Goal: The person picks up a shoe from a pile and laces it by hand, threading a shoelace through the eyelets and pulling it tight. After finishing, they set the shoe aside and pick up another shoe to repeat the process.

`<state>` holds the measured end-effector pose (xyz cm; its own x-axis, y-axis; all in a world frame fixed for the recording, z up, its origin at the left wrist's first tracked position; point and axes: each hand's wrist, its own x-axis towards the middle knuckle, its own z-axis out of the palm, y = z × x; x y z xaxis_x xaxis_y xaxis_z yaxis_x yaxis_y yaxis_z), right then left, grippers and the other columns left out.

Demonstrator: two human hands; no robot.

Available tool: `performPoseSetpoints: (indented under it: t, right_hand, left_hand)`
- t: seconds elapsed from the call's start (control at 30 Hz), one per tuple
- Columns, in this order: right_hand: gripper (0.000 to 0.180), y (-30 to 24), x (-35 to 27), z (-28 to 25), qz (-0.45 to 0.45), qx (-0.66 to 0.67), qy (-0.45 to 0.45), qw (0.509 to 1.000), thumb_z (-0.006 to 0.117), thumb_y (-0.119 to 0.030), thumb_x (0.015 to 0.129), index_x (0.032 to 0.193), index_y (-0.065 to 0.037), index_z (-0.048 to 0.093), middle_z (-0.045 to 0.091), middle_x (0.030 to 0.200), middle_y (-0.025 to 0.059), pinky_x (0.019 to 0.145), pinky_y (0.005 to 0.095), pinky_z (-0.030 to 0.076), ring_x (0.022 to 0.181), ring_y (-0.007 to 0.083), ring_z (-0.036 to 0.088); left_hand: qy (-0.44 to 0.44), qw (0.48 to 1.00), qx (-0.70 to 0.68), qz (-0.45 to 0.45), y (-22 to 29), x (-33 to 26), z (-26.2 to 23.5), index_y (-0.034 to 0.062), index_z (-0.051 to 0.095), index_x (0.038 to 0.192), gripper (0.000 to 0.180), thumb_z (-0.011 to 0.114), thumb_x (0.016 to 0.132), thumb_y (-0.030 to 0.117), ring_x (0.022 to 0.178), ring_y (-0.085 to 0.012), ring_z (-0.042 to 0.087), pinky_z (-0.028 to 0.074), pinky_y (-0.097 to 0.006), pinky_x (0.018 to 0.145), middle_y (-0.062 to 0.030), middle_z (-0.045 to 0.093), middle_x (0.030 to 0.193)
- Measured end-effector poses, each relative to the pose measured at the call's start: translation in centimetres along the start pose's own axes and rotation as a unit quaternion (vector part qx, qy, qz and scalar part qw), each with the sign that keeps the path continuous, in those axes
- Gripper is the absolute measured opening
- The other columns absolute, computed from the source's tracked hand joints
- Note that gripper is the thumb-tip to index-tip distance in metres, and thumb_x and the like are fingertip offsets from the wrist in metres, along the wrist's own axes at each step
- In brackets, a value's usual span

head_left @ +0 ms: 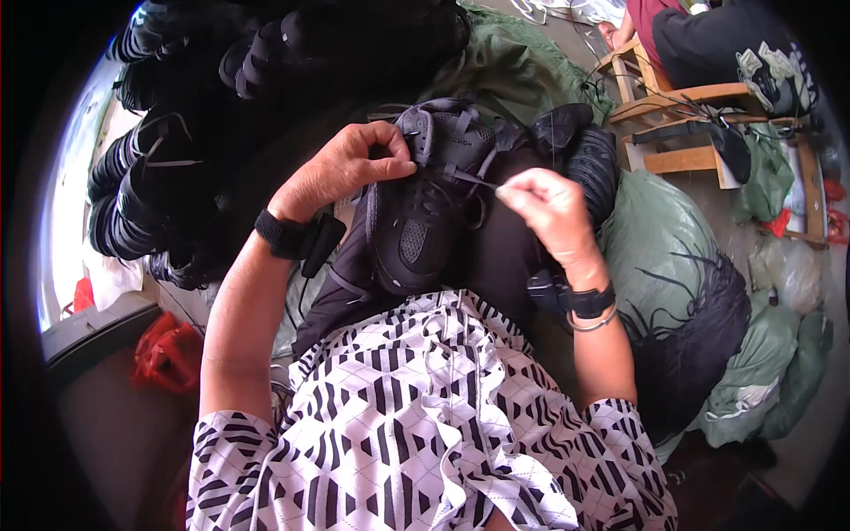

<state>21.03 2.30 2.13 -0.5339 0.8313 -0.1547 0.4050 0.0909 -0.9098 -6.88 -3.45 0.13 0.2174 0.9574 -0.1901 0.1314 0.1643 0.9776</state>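
Note:
A black sneaker (412, 243) rests on my lap, its toe toward me and its tongue and collar away from me. From its eyelets a dark shoelace (474, 180) runs taut to the right, its outer part pinched between the thumb and fingers of my right hand (551, 211). On the opposite side, my left hand (350, 168) has thumb and forefinger closed together over the shoe's left eyelet edge; what they grip is hidden. Loose lace loops lie across the front of the shoe, below both hands.
Black shoes (128, 212) are heaped at the left and far side, with more stacked shoes (591, 177) right of my knees. A bundle of black laces (699, 327) lies on green sacks (660, 217). Wooden frames (682, 159) and a seated person (717, 53) are far right; a red bag (168, 352) is left.

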Motion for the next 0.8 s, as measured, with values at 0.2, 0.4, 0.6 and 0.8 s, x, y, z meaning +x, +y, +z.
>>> performPoseSetpoints:
  t: [0.2, 0.4, 0.6, 0.8]
  right_hand:
    - [0.009, 6.8, -2.0, -6.5, 0.149, 0.168, 0.063, 0.972, 0.069, -0.014, 0.082, 0.083, -0.006, 0.065, 0.054, 0.063, -0.0068, 0.041, 0.0146, 0.027, 0.049, -0.0017, 0.041]
    - [0.019, 0.8, -2.4, -2.8, -0.012, 0.075, 0.217, 0.973, 0.064, -0.004, 0.085, 0.103, 0.003, 0.062, 0.067, 0.090, 0.0084, 0.053, 0.0197, 0.050, 0.061, 0.0070, 0.058]
    - [0.025, -1.4, -3.0, 3.1, 0.036, 0.016, -0.078, 0.996, 0.068, -0.005, 0.080, 0.102, 0.000, 0.058, 0.064, 0.086, 0.0085, 0.054, 0.0229, 0.048, 0.059, 0.0103, 0.061]
    - [0.012, -1.4, -1.0, 1.2, -0.039, -0.083, -0.059, 0.994, 0.070, -0.008, 0.077, 0.083, 0.000, 0.064, 0.058, 0.072, 0.0041, 0.058, 0.0243, 0.043, 0.061, 0.0091, 0.052]
  left_hand:
    - [0.173, 0.980, 0.075, 0.067, -0.9, -1.0, 2.8, 0.0030, 0.058, 0.096, 0.023, 0.072, 0.078, 0.011, 0.081, -0.0064, 0.050, 0.043, -0.021, 0.076, 0.0021, 0.055, 0.087]
    - [0.263, 0.958, 0.118, 0.000, -2.9, -3.2, 3.7, 0.0012, 0.054, 0.085, 0.028, 0.067, 0.086, 0.025, 0.066, -0.0074, 0.045, 0.040, -0.023, 0.060, 0.0007, 0.050, 0.069]
    - [0.318, 0.937, 0.135, 0.044, -2.9, -3.1, 3.5, 0.0026, 0.053, 0.085, 0.019, 0.062, 0.090, 0.018, 0.065, -0.0058, 0.044, 0.039, -0.021, 0.058, 0.0026, 0.050, 0.071]
    - [0.213, 0.939, -0.268, -0.036, 0.1, -2.9, 0.8, 0.0088, 0.053, 0.106, 0.017, 0.053, 0.094, 0.021, 0.052, -0.0014, 0.032, 0.026, -0.018, 0.048, 0.0075, 0.038, 0.063]
